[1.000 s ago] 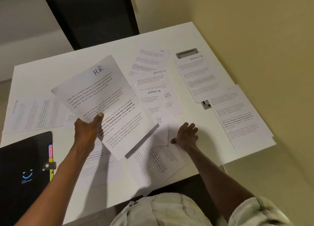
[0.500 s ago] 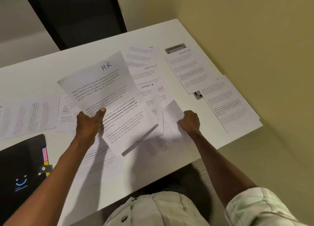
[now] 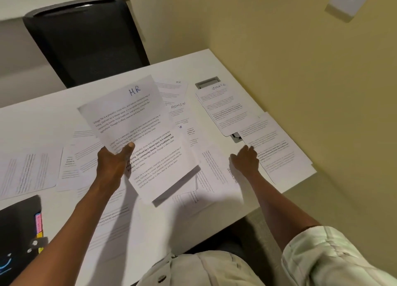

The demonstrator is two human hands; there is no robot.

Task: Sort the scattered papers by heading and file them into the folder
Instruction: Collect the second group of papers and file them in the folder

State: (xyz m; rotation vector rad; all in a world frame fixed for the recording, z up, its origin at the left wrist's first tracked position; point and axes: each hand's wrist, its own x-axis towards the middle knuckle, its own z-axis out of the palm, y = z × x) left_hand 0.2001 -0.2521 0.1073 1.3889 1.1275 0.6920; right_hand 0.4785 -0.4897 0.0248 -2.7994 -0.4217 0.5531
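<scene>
Head view: "HR" sheet [image 3: 137, 122] aloft.

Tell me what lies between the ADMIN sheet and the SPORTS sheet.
Bare white table separates the ADMIN sheet from the SPORTS sheet, per the head view.

papers lie all over the table [image 3: 43, 122]. the left hand [image 3: 113, 163] holds the hr sheet [image 3: 137, 135] up above the middle papers. the right hand [image 3: 245, 160] rests on a paper near the right edge. the sports sheet [image 3: 225, 107] lies far right, the admin sheet [image 3: 179, 111] between. the folder [image 3: 19, 232] lies at the near left corner. a chair [image 3: 86, 41] stands behind the table.
</scene>
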